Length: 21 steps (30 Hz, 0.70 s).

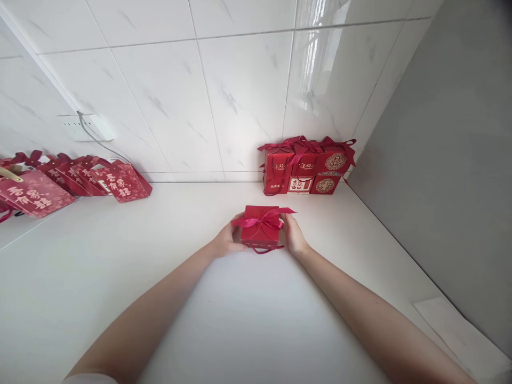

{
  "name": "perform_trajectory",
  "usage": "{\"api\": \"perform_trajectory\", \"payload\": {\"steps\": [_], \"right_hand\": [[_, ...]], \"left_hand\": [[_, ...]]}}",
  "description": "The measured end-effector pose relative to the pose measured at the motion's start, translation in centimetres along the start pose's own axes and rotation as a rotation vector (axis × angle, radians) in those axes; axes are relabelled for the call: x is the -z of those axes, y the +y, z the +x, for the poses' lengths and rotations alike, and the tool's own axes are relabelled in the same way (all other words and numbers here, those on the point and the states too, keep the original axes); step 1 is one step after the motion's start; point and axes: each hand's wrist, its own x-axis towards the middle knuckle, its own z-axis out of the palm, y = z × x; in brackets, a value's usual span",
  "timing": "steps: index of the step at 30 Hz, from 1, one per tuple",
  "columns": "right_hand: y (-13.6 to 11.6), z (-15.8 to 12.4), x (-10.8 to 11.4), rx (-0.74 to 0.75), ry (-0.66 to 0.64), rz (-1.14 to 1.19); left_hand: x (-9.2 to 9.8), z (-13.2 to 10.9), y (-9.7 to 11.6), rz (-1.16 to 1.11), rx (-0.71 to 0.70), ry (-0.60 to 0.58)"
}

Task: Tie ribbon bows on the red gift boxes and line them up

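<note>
A small red gift box (261, 228) with a pink-red ribbon bow on top stands on the white table (240, 320), out at arm's length. My left hand (226, 241) grips its left side, fingers curled against the box. On the opposite side my right hand (293, 234) holds it the same way. Both arms reach straight forward from the near edge.
A cluster of finished red ribboned boxes (306, 166) stands against the tiled wall behind the held box. Several flat red paper bags (72, 181) lie in a row at the far left, below a wall socket (88, 128). A grey wall (452, 160) closes the right side.
</note>
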Motion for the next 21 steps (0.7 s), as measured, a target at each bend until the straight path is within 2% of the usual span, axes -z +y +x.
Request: {"api": "perform_trajectory", "payload": {"steps": [2,6,8,12,16,19,21], "right_hand": [[-0.1,0.1,0.1,0.017,0.021,-0.007],[-0.1,0.2,0.5,-0.014,0.055,-0.009],[-0.1,0.3,0.9,-0.037,0.056,-0.019],[-0.4,0.1,0.9,0.011,0.075,-0.054],[-1.0,-0.4,0.0,0.031,-0.031,-0.092],[-1.3,-0.9,-0.4,-0.004,-0.11,-0.104],[-1.2,-1.0,-0.3,-0.026,-0.114,-0.108]], "left_hand": [[1.0,0.3,-0.3,-0.012,0.05,0.071],[2.4,0.8,-1.1,-0.024,0.093,0.407],[2.7,0.8,-1.3,-0.041,0.12,0.525],[3.0,0.6,-1.0,-0.044,0.166,0.596],[4.2,0.7,0.1,0.064,0.171,0.654],[5.7,0.9,1.9,0.185,0.193,0.691],[6.6,0.8,3.8,0.278,0.206,0.705]]}}
